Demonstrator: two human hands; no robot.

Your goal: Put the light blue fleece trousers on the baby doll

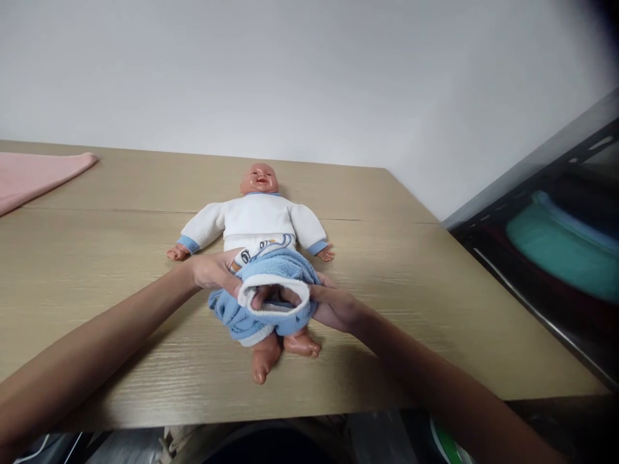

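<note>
Doll (258, 214): lies face up on the wood-grain table (411, 335), head at the far end, bare feet toward the wearer, arms spread; it wears a white top with blue cuffs.
Blue garment (290, 263): lies over the doll's lower body, a white-banded opening raised above the legs and facing the wearer; a second white band lies just above the feet. Whether the legs are inside this raised part I cannot tell.
Left hand (220, 270): at the doll's hip on the view's left, fingers grasping the rim of the opening.
Right hand (336, 304): opposite, across the doll's legs, gripping the other side of the rim; some fingers are hidden by cloth.
Pink cloth (39, 175): well left of the doll in view.
Dark rack (488, 254): well right of the doll, beside the table, with a blurred teal item (563, 248) in it.
Wall (242, 77): beyond the doll's head.
</note>
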